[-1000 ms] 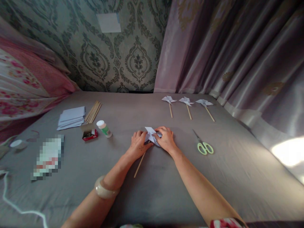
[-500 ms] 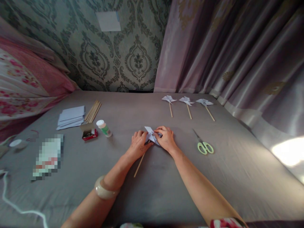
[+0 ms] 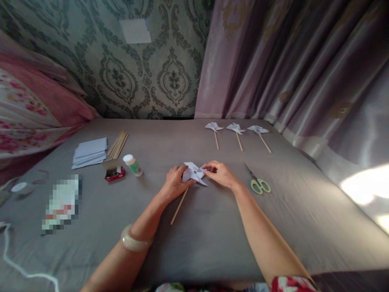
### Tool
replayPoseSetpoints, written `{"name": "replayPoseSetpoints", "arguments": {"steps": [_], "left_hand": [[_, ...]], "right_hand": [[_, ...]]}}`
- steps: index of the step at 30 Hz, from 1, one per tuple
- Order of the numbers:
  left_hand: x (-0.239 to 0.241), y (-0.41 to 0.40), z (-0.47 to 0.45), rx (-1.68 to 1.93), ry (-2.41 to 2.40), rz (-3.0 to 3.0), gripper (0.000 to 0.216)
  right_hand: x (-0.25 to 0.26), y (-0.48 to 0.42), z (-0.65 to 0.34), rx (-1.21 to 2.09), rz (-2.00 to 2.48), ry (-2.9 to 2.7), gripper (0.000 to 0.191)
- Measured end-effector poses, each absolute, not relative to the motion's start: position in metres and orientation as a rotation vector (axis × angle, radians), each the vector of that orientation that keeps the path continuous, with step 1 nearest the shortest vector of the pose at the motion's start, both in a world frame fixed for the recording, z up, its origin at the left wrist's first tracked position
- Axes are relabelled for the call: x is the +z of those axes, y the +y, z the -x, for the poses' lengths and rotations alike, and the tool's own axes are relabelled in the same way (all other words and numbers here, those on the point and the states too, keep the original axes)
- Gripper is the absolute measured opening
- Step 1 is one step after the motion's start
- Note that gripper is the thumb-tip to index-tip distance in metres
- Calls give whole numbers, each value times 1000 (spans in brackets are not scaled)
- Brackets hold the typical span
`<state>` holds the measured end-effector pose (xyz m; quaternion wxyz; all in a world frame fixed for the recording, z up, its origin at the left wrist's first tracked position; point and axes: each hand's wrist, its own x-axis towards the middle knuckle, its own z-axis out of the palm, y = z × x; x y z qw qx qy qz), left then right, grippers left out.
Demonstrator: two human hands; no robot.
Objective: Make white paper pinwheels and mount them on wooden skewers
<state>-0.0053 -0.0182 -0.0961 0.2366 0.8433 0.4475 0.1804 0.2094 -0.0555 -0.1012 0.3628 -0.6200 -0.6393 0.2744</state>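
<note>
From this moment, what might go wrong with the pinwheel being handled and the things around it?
The right hand pinches the paper pinwheel opposite the left hand, so an uneven tug might crease or tear it. The green-handled scissors lie just right of the right hand; an outward sweep could knock them. The red box is open, so a bump might spill its contents.

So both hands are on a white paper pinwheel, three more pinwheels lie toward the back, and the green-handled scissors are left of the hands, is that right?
Not quite: the green-handled scissors are to the right of the hands, as the head view shows. Both hands are on a white paper pinwheel, and three more pinwheels lie toward the back.
</note>
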Motion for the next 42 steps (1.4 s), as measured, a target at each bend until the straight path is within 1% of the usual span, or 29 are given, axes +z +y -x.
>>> {"name": "replayPoseSetpoints", "arguments": {"steps": [4,12,18,27,42], "left_hand": [[-94,-18,4,493,1226,-2296,56],[-96,-16,1,505,1275,-2292,48],[-95,-16,1,510,1262,-2288,49],[-96,-15,0,526,1278,-2294,47],[-94,-17,-4,524,1316,-2285,42]], "right_hand": [[-101,-59,-219,821,1517,-1742,29],[-107,-54,-213,849,1499,-1712,15],[-111,-54,-214,824,1490,-1723,17],[-113,-52,-213,831,1473,-1710,10],[-114,-50,-206,657,1654,-1730,9]]}}
